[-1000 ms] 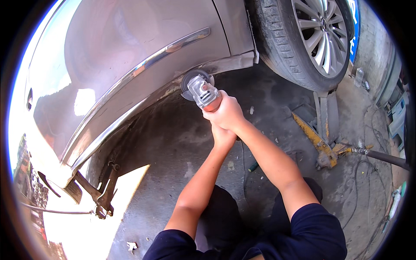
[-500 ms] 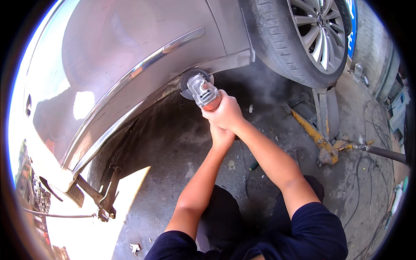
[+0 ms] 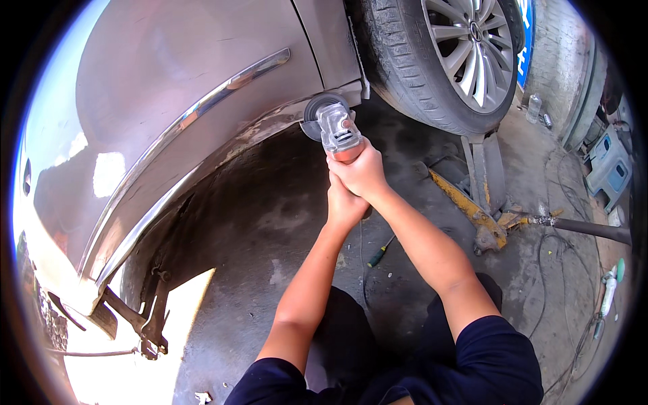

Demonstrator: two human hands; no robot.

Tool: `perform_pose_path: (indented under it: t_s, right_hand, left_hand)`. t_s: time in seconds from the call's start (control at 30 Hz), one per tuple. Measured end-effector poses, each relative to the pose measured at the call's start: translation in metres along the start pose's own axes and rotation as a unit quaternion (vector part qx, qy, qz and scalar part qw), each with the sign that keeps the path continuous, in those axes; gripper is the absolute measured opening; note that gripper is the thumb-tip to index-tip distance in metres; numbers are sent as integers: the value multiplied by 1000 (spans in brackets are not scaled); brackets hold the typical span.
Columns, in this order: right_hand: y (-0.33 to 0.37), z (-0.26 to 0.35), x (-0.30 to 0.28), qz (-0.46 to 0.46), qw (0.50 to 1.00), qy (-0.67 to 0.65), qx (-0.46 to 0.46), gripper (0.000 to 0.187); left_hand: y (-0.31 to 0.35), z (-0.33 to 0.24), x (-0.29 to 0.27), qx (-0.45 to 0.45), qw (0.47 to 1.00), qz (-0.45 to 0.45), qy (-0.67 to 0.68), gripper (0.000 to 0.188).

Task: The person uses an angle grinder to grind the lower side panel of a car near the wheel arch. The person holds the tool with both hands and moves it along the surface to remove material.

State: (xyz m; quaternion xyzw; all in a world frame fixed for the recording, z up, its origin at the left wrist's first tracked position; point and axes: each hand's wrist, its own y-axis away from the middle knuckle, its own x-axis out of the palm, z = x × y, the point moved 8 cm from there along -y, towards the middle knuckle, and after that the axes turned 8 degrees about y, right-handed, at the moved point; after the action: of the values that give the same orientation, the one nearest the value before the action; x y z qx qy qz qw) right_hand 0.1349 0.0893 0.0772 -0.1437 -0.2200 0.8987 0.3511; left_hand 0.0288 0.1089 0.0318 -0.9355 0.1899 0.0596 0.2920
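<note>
Both of my hands are wrapped round an angle grinder (image 3: 341, 128), held out in front of me. My right hand (image 3: 362, 169) grips its body just behind the silver gear head. Behind and below it, my left hand (image 3: 344, 201) closes on the rear part, which the fingers mostly hide. The round dark disc (image 3: 324, 102) lies at the lower sill (image 3: 293, 111) of a grey-brown car (image 3: 202, 61), close to the rear wheel. Whether disc and metal touch, I cannot tell. Bare, scraped patches run along the sill edge.
A jack (image 3: 154, 324) stands under the car at left. Right of me, a yellow jack (image 3: 472, 212) with a long bar sits below the raised wheel (image 3: 466, 61). Cables (image 3: 540, 277), a screwdriver (image 3: 381, 253), a green-padded tool (image 3: 609, 290) and a blue-grey stool (image 3: 609, 165) are around.
Both hands have carried the grinder along the sill toward the wheel. Dust beside the disc has thinned. The whole view has shifted, bringing the screwdriver out from behind my right forearm.
</note>
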Motion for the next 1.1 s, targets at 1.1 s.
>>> perform_pose_path:
  t_s: [1.1]
  right_hand:
    - [-1, 4, 2, 18, 1000, 5, -14, 50]
  left_hand:
    - [-2, 2, 5, -11, 1000, 3, 28, 88]
